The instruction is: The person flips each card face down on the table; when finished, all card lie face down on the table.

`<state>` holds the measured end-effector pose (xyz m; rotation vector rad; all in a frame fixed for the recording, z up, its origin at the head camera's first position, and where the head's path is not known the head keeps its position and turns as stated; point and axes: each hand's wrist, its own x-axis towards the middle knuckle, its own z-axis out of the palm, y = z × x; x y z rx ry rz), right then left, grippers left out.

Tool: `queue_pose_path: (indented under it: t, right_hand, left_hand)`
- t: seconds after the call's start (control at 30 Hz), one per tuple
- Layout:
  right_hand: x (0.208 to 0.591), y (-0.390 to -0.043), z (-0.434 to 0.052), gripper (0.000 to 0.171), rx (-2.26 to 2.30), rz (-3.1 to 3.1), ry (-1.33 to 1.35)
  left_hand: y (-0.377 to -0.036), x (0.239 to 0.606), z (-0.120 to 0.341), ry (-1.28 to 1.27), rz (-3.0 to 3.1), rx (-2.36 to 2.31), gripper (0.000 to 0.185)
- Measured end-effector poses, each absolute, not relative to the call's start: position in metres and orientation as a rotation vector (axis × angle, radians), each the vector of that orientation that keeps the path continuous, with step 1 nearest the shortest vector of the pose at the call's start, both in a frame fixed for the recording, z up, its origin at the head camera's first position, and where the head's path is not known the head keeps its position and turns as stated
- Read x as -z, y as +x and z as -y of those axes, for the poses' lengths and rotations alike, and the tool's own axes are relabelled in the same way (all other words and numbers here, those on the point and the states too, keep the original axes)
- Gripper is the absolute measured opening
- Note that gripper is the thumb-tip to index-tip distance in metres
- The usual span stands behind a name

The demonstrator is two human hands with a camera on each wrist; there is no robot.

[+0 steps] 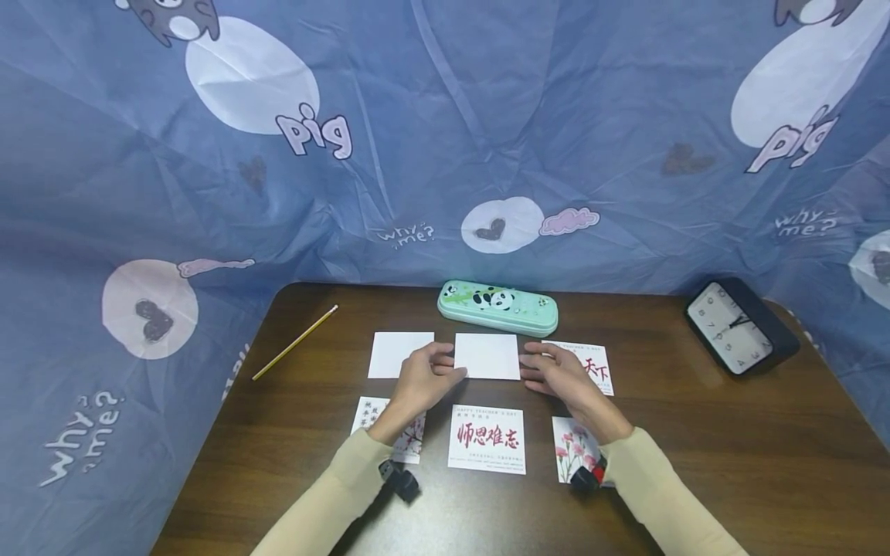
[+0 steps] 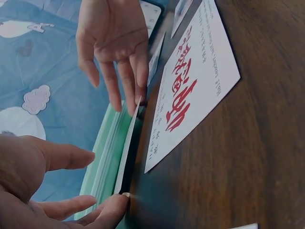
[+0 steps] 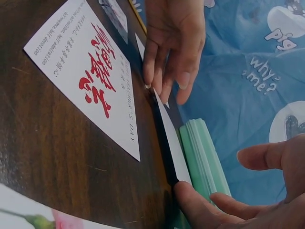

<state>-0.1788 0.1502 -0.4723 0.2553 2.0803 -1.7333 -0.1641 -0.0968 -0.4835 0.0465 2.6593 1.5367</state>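
A blank white card [image 1: 487,356] lies in the middle of the back row of cards on the dark table [image 1: 695,432]. My left hand [image 1: 445,371] touches its left edge with straight fingertips. My right hand [image 1: 537,371] touches its right edge the same way. The left wrist view shows the card [image 2: 127,143] edge-on, one left fingertip [image 2: 116,202] at its corner and the thumb held apart. In the right wrist view a right fingertip [image 3: 188,198] meets the card [image 3: 169,136], thumb also apart. A card with red characters [image 1: 487,439] lies just in front.
Another blank card [image 1: 400,354] lies at back left, a red-lettered card [image 1: 594,369] at back right. Flower cards [image 1: 575,452] flank the front row. A mint panda pencil case [image 1: 497,306], a yellow pencil [image 1: 295,342] and a black clock [image 1: 738,326] sit farther back. Blue cloth [image 1: 445,116] hangs behind.
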Motion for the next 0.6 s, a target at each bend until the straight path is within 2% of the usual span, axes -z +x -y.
queue_pose_path:
  t: [0.6]
  right_hand:
    - [0.469, -0.178, -0.17, 0.057, 1.76, -2.092, 0.218]
  left_hand:
    - [-0.162, 0.479, 0.089, 0.11, -2.67, -1.661, 0.05]
